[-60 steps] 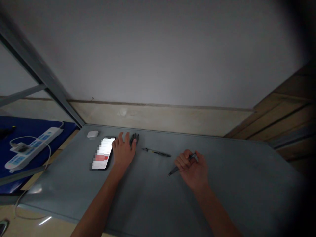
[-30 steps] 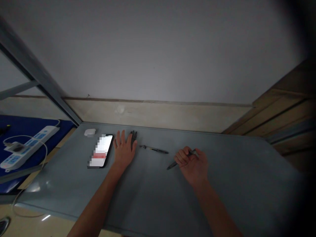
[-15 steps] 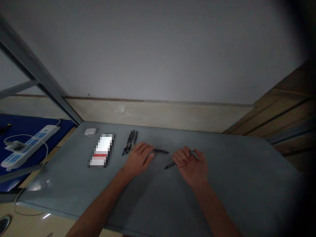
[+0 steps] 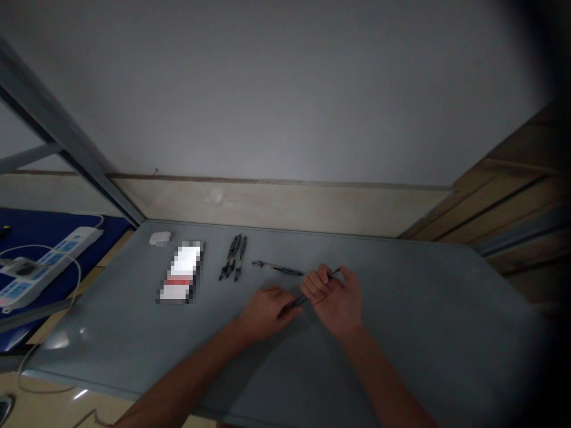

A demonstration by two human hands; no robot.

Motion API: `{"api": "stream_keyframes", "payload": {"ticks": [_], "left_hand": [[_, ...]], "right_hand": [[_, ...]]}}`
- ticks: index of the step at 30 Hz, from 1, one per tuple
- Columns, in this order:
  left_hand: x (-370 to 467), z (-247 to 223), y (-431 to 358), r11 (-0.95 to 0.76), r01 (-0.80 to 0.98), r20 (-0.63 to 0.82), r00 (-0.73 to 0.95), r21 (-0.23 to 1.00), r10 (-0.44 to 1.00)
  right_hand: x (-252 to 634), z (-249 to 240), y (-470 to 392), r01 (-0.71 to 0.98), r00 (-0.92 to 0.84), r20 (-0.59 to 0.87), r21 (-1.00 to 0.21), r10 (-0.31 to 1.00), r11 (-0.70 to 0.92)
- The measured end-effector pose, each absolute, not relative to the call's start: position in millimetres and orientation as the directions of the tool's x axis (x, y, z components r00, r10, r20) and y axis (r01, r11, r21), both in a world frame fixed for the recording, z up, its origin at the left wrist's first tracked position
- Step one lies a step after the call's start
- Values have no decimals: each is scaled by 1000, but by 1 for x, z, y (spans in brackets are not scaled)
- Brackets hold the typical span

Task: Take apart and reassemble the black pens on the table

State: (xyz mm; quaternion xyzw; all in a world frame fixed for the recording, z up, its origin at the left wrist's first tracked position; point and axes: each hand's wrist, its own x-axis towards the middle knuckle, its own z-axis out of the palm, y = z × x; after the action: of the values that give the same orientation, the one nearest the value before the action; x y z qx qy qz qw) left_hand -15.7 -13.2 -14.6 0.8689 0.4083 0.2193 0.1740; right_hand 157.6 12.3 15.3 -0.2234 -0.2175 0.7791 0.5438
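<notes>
My right hand [image 4: 332, 297] is closed around a dark pen [image 4: 300, 301], its thumb at the pen's upper end. At the pen's lower left end, the fingers of my left hand [image 4: 269, 312] are pinched on it. Behind my hands, a single dark pen [image 4: 279, 268] lies on the grey table [image 4: 401, 321], its right end close to my right fingers. Farther left, several dark pens [image 4: 233, 258] lie side by side in a small group.
A phone [image 4: 182, 272] with a blurred lit screen lies left of the pens, and a small white case [image 4: 160, 238] is behind it. A white power strip [image 4: 51, 267] with a cable rests on a blue surface at the far left. A wall rises behind the table.
My left hand has moved from beside the single pen towards my right hand and closed on the held pen's lower end. The whole single pen now shows.
</notes>
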Motion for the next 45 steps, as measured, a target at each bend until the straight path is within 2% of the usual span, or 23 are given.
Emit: {"api": "stream_keyframes", "payload": {"ticks": [9, 12, 15, 18, 21, 25, 29, 34, 39, 42, 45], "left_hand": [[-14, -19, -15, -568, 640, 238, 530, 517, 814], [-17, -16, -13, -494, 615, 232, 457, 615, 858], [-24, -10, -7, -311, 493, 162, 323, 813, 933], [-34, -3, 1, -78, 214, 42, 170, 974, 985], [-42, 0, 9, 20, -2, -20, 17, 1000, 1000], [-47, -1, 15, 31, -105, -45, -131, 994, 990], [-43, -4, 14, 15, -166, -36, -127, 986, 991], [-36, -2, 8, -35, -33, 35, -6, 999, 999], [-49, 3, 12, -150, 185, 159, -31, 971, 987], [-63, 2, 18, -231, 498, 340, -138, 836, 930], [-74, -3, 26, -236, 729, 486, -149, 642, 861]], "right_hand": [[157, 12, 11, -761, -296, -89, -579, 951, -291], [157, 12, 14, -740, -233, -94, -628, 968, -240], [160, 10, 20, -697, -134, -102, -697, 986, -167], [162, 2, 25, -570, -129, -124, -802, 984, -176], [157, -6, 23, -349, -156, -137, -919, 978, -184], [146, -6, 13, -110, -289, -48, -990, 956, -83], [138, -1, 3, 49, -487, -18, -999, 873, 7], [131, -7, -1, 136, -531, -42, -990, 846, 36], [130, -9, -1, 301, -486, 56, -926, 872, 227], [134, -9, 2, 359, -423, 146, -879, 894, 314], [139, -11, 5, 385, -344, 219, -854, 913, 350]]}}
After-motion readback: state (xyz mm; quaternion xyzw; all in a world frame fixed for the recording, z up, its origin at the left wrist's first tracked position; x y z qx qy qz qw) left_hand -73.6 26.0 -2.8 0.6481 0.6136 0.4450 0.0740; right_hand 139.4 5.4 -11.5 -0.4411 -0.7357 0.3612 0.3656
